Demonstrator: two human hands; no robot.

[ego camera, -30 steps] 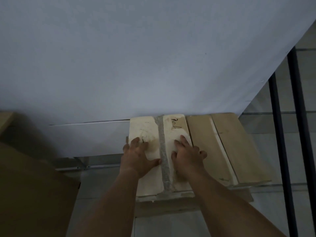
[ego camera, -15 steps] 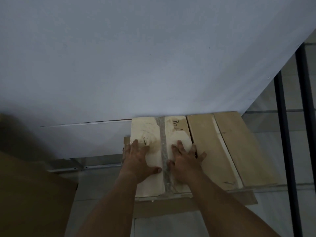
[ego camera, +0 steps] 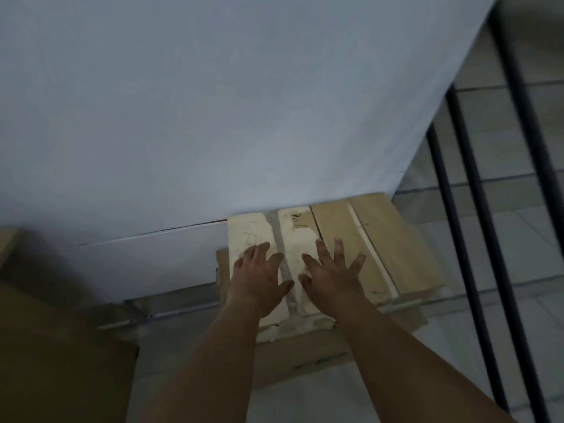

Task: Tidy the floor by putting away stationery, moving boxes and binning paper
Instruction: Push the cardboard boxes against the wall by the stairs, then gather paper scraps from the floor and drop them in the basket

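A pale cardboard box (ego camera: pixel 250 230) with a grey tape strip down its middle lies on the floor against a white wall. My left hand (ego camera: pixel 258 280) is spread over the box's left flap. My right hand (ego camera: pixel 331 274) is spread over the right flap, its fingers straight and fanned out. Whether the palms still touch the box I cannot tell. A second, tan box (ego camera: pixel 378 239) lies side by side with it on the right. Both sit on a flat brown cardboard sheet (ego camera: pixel 305 358).
A large brown cardboard box (ego camera: pixel 58 355) stands at the lower left. The white wall (ego camera: pixel 213 102) fills the upper view. Black railing bars (ego camera: pixel 476 239) run down the right side over a tiled floor (ego camera: pixel 534 261). A metal strip (ego camera: pixel 171 309) lies along the wall's foot.
Both hands slid back toward me along the box top and the right hand's fingers fanned out. The view shifted left and closer.
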